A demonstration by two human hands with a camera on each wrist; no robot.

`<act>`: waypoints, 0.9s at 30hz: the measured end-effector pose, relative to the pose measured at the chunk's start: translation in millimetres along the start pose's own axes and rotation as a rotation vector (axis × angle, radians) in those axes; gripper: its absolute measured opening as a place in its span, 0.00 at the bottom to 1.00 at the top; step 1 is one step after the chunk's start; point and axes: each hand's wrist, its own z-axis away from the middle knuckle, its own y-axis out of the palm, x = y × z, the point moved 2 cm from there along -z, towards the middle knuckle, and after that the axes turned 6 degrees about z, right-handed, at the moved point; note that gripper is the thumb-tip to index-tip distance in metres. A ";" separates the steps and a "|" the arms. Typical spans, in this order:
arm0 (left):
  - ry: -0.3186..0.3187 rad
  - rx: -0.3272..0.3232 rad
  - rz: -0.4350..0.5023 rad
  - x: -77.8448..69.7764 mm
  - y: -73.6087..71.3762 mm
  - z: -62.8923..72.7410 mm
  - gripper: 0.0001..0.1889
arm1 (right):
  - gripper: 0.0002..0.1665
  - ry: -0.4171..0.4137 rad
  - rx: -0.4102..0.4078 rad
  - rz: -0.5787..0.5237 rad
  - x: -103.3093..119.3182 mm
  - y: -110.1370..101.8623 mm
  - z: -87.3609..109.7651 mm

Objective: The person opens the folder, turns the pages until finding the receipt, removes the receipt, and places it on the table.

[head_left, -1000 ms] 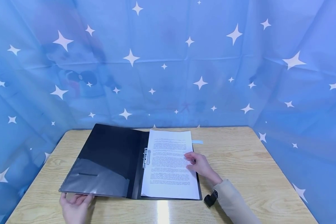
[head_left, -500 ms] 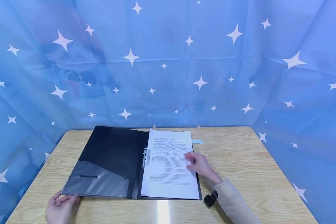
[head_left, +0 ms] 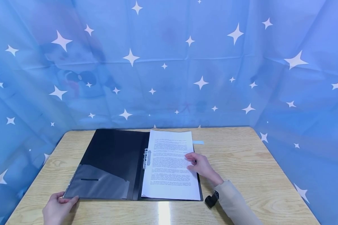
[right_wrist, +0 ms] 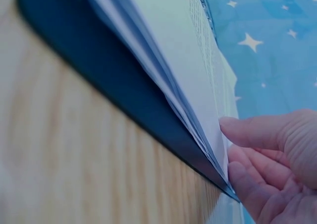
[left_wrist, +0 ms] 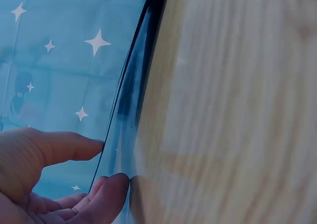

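A black ring-clip folder [head_left: 115,150] lies spread open on the table. Its left cover has a translucent pocket [head_left: 112,187]. My left hand [head_left: 55,208] holds that cover's near left corner; in the left wrist view the thumb is at the edge [left_wrist: 106,130], with fingertips close beside it. Printed sheets [head_left: 169,150] lie in a stack on the right side by the metal clip [head_left: 147,157]. My right hand [head_left: 201,167] rests loosely bent on their right edge. In the right wrist view its thumb tip touches the top page [right_wrist: 183,70].
Beneath the folder is a wooden table [head_left: 242,162]. A pale blue tab [head_left: 198,142] sticks out past the sheets' right edge. Blue cloth with white stars [head_left: 169,72] hangs behind the table. A black device [head_left: 212,200] sits at my right wrist.
The folder's left cover has come down flatter toward the table. My left hand has moved left along its near edge to the corner. The right hand stays in place.
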 end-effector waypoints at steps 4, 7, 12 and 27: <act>0.060 0.005 -0.050 -1.2 -2.1 0.1 0.32 | 0.24 -0.015 0.011 0.006 0.1 -0.8 -0.5; 0.095 0.017 -0.072 -0.4 -2.9 0.5 0.30 | 0.24 -0.026 0.018 0.000 -0.8 -2.1 -0.7; 0.113 0.057 -0.110 0.3 -2.9 0.9 0.29 | 0.23 -0.049 0.032 -0.019 -3.7 -3.9 -1.5; 0.019 0.209 -0.245 -2.0 3.4 -3.6 0.33 | 0.24 0.001 0.029 -0.031 -11.5 -8.8 -2.4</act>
